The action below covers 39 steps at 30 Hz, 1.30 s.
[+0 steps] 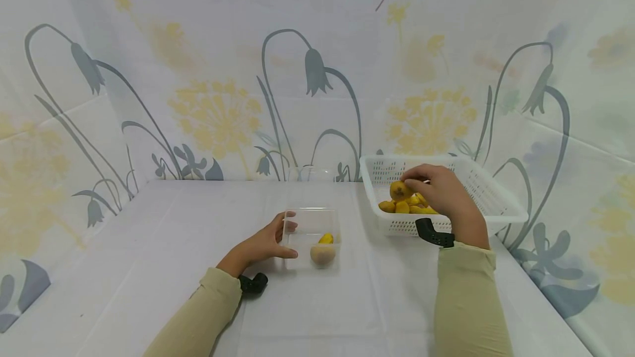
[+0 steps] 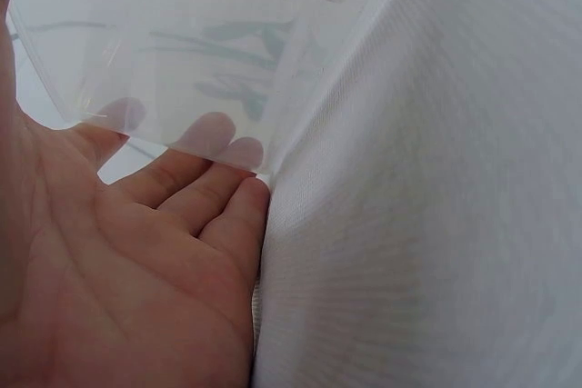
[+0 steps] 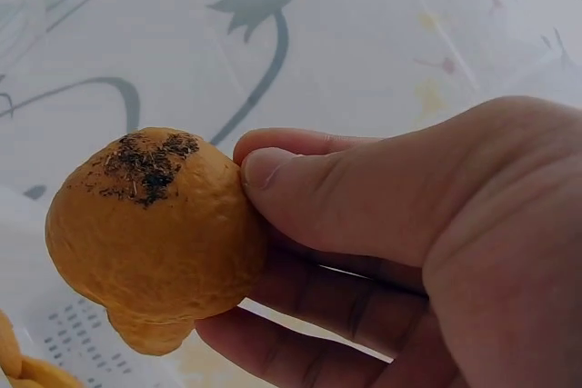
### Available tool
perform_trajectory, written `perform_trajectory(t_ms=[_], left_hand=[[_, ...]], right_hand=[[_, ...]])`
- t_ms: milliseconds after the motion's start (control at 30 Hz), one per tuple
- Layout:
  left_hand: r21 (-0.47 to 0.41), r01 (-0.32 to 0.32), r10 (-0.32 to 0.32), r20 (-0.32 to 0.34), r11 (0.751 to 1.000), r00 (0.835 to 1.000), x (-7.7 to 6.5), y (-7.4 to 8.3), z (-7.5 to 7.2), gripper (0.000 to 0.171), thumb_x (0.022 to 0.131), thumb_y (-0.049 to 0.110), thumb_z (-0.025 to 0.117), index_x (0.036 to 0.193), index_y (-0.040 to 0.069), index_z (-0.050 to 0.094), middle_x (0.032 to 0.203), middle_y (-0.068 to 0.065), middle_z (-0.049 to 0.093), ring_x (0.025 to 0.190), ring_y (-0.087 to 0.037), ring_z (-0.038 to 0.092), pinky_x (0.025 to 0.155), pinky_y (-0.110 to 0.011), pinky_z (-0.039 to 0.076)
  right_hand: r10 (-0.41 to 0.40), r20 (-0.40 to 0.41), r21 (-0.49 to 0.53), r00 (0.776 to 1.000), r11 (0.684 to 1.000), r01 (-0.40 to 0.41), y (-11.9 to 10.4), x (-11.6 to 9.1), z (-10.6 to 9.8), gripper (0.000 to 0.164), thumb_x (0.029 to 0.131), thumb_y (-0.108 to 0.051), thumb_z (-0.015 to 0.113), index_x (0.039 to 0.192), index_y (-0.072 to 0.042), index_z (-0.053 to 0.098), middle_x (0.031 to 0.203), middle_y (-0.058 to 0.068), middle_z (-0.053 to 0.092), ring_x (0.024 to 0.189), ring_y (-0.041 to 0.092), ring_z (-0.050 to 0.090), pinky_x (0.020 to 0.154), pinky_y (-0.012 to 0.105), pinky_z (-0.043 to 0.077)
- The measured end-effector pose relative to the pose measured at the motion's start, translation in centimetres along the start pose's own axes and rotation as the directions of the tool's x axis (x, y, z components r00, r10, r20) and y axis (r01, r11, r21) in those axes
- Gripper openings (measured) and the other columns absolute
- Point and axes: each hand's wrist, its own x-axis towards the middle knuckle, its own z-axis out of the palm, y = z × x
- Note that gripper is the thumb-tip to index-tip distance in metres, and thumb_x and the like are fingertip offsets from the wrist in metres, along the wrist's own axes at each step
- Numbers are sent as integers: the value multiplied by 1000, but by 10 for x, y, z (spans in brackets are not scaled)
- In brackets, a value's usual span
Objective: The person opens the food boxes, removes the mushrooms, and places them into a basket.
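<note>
My right hand pinches a round, brownish-yellow mushroom-shaped piece between thumb and fingers. Dark flecks mark its top, and a small knob sticks out below. It is held just above several yellow pieces in a white perforated basket. At the table's middle, my left hand holds the left end of a clear plastic box, its thumb on the near side and fingers farther back. Through the plastic in the left wrist view, fingertips show. Inside the box are a beige round piece and a yellow piece.
A white cloth covers the table. Flower-printed sheeting rises behind and at both sides. The basket stands at the back right, close to the sheeting. Another clear plastic item stands faintly visible at the back, behind the box.
</note>
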Motion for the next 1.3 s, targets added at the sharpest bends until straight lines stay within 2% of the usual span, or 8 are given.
perform_trajectory(t_ms=[567, 967, 1300], left_hand=[[19, 7, -7, -10, 1000, 1000, 1, -2, 0, 97, 78, 21, 81, 151, 16, 17, 153, -16, 36, 149, -31, 21, 120, -49, 19], [26, 16, -15, -13, 1000, 1000, 1, 0, 0, 98, 78, 19, 81, 151, 16, 16, 154, -17, 34, 149, -31, 21, 120, -49, 20], [23, 11, -11, -16, 1000, 1000, 1, -1, 0, 96, 78, 19, 81, 151, 16, 18, 154, -16, 35, 149, -32, 21, 120, -49, 20]], right_hand=[[126, 7, -12, 992, 992, -126, 22, -1, -6, 33, 104, -29, 44, 127, -10, 59, 131, 20, 56, 120, 39, 51, 99, 59, 41], [194, 3, -7, 981, 981, -194, 42, -1, -5, 34, 104, -25, 44, 127, -6, 59, 129, 23, 57, 114, 38, 55, 94, 53, 47], [229, 40, -39, 972, 973, -228, 58, -1, -5, 36, 104, -24, 43, 129, -3, 58, 131, 26, 55, 115, 41, 54, 91, 54, 48]])
